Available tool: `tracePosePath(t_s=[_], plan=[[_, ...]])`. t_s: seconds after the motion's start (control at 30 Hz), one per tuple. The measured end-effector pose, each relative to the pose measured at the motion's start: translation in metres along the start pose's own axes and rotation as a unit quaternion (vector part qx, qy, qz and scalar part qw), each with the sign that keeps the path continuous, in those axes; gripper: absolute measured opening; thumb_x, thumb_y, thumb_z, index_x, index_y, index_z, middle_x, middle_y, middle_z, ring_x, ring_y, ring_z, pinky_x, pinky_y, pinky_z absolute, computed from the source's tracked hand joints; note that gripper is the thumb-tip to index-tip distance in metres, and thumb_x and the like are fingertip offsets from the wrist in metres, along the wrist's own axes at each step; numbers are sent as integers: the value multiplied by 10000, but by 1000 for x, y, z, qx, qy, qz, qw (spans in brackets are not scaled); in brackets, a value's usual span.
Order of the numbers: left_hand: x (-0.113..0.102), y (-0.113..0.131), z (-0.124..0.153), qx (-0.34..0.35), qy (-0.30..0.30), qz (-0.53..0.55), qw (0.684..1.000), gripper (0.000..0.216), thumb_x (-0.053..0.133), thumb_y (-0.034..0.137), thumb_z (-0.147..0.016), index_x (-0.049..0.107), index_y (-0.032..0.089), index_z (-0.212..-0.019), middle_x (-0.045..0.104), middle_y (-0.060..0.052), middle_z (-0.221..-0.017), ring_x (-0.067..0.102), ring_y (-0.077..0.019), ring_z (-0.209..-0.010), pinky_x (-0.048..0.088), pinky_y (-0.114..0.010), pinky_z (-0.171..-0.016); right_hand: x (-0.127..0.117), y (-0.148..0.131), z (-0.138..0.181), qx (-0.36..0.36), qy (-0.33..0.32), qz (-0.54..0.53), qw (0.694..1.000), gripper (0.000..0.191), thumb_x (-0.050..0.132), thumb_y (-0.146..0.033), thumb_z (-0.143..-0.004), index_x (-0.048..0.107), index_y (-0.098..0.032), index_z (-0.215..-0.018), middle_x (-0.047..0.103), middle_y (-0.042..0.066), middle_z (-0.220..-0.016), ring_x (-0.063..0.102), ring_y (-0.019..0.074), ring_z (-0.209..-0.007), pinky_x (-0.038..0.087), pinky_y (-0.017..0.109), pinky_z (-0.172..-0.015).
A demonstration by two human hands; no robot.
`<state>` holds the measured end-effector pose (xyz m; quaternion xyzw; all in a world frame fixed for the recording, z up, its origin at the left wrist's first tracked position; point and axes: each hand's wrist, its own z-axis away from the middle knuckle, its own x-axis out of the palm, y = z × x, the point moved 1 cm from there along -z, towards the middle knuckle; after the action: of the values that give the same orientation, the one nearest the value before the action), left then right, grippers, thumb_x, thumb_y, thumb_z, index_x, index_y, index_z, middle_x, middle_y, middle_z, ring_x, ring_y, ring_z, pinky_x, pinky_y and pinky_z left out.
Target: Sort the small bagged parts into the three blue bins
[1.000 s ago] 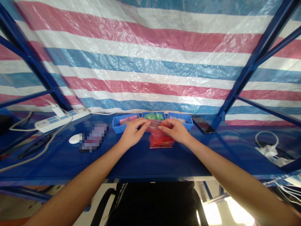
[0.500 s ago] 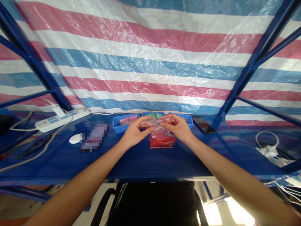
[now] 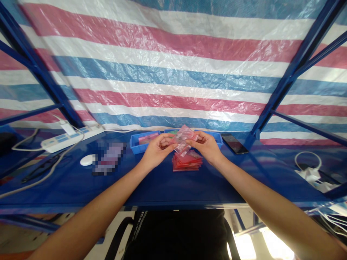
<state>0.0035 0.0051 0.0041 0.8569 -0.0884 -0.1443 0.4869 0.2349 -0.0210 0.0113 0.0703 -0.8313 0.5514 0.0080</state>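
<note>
A clear plastic bag (image 3: 184, 140) with a pinkish tint is held up between my two hands. My left hand (image 3: 158, 150) pinches its left edge between thumb and fingers, and my right hand (image 3: 207, 146) pinches the right edge. Just below the bag, a pile of red flat packets (image 3: 187, 163) lies on the blue table. Behind my hands stand the blue bins: the left bin (image 3: 135, 146) contains pink packets (image 3: 148, 138), the middle bin (image 3: 166, 131) shows something green and is mostly hidden, and the right bin (image 3: 218, 138) is partly covered by my right hand.
A black phone (image 3: 234, 143) lies right of the bins. To the left are a white mouse (image 3: 86, 160), a pixelated item (image 3: 110, 159) and a white power strip (image 3: 70, 139) with cables. A white charger (image 3: 311, 174) sits at far right. A striped tarp (image 3: 173, 72) hangs behind the table.
The plastic bag has turned and now stands up more, spread between my hands with a corner pointing upward. My hands stay in nearly the same place.
</note>
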Motion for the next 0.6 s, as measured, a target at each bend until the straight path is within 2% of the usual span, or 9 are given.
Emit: tracePosePath(t_s=[0.1,0.17,0.23,0.3,0.37,0.47,0.53,0.6], plan=[[-1,7,3,48,14,-112,992,498,822,420,-907,649,196,-1318,748,-108,-1150,739,-233,-1035,612,-373,-908,-2,2,-2,2,8,17,1000,476,935,-547,-713,685,-245,-983,800,20,-980,736,217,-841,608,379,-839],[-2,18,6,114,40,-224,967,432,788,397,-936,681,214,-1313,701,-123,-1273,698,-254,-1138,592,-406,-970,-2,2,-2,-5,18,28,999,464,934,-545,-719,663,-247,-948,771,8,-896,700,197,-747,597,364,-765],[0,28,9,171,48,-292,940,299,730,366,-982,728,221,-1243,682,-117,-1280,666,-260,-1198,546,-434,-1065,-2,2,-1,-15,29,30,999,448,930,-539,-734,629,-250,-896,729,-9,-806,661,180,-670,578,348,-702],[3,36,12,192,32,-312,930,260,697,362,-1007,745,222,-1221,696,-115,-1251,673,-255,-1178,539,-422,-1071,0,1,0,-18,32,25,999,449,926,-539,-746,600,-257,-869,698,-23,-747,648,175,-636,575,344,-677],[7,39,14,190,-8,-307,933,314,710,389,-1000,739,222,-1265,716,-120,-1262,697,-257,-1135,563,-400,-1021,5,-1,4,-15,12,19,1000,444,922,-546,-752,605,-260,-874,707,-20,-754,674,184,-666,600,357,-720],[11,38,14,168,-57,-287,941,331,716,432,-994,751,215,-1242,751,-116,-1235,724,-261,-1066,576,-383,-958,13,-8,9,-6,-69,-2,998,421,917,-539,-762,687,-252,-967,788,27,-968,752,221,-904,626,394,-912],[10,36,13,145,-56,-280,947,283,661,442,-1029,778,208,-1134,773,-96,-1118,728,-247,-982,567,-362,-896,17,-12,12,8,-114,-23,993,426,888,-543,-800,729,-248,-1062,799,52,-1127,754,237,-1050,616,407,-990],[6,32,11,115,-34,-273,955,317,605,457,-1059,793,203,-1048,772,-73,-979,715,-230,-883,552,-343,-828,16,-14,12,16,-115,-37,993,418,850,-557,-839,740,-241,-1088,797,63,-1160,752,238,-1064,628,407,-966]])
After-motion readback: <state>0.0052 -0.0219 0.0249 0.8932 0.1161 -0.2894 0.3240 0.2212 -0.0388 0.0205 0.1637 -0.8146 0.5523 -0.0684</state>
